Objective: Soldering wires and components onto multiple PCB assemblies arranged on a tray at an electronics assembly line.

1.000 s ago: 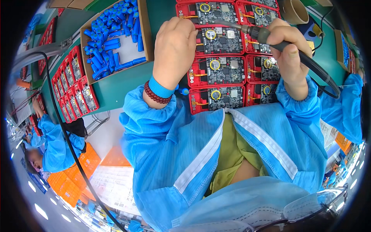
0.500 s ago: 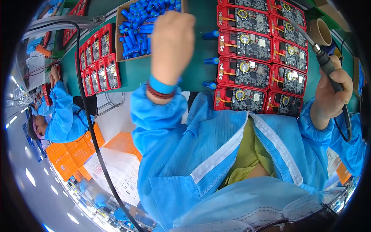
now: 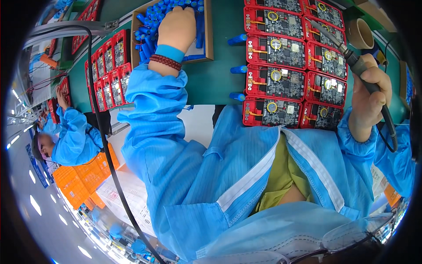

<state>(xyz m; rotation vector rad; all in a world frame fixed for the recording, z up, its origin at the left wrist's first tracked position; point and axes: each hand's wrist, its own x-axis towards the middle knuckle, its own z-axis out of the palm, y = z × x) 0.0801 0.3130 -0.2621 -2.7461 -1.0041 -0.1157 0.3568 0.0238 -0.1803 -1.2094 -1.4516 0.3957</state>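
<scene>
My left hand (image 3: pixel 177 28) reaches into a shallow cardboard box (image 3: pixel 209 39) heaped with blue cylindrical cells (image 3: pixel 148 43). Its back faces up and its fingers are hidden among the cells, so I cannot tell whether it grips one. In my right hand (image 3: pixel 372 90) is a soldering iron (image 3: pixel 359 66) with a dark handle, its metal tip pointing up and left over the boards. Between the hands lie two columns of red trays (image 3: pixel 248 66) holding dark circuit boards (image 3: pixel 285 82), each with a round yellow-rimmed part. Three blue cells (image 3: pixel 238 69) lie along the trays' left side.
More red trays with boards (image 3: pixel 107 91) sit left of the box on the green table (image 3: pixel 220 83). A cardboard tube (image 3: pixel 361 34) stands at the far right. A black cable (image 3: pixel 103 141) hangs across the left side, where another person in blue (image 3: pixel 77 138) works.
My left hand has moved left and down into the box of cells. My right hand has shifted slightly left with the soldering iron.
</scene>
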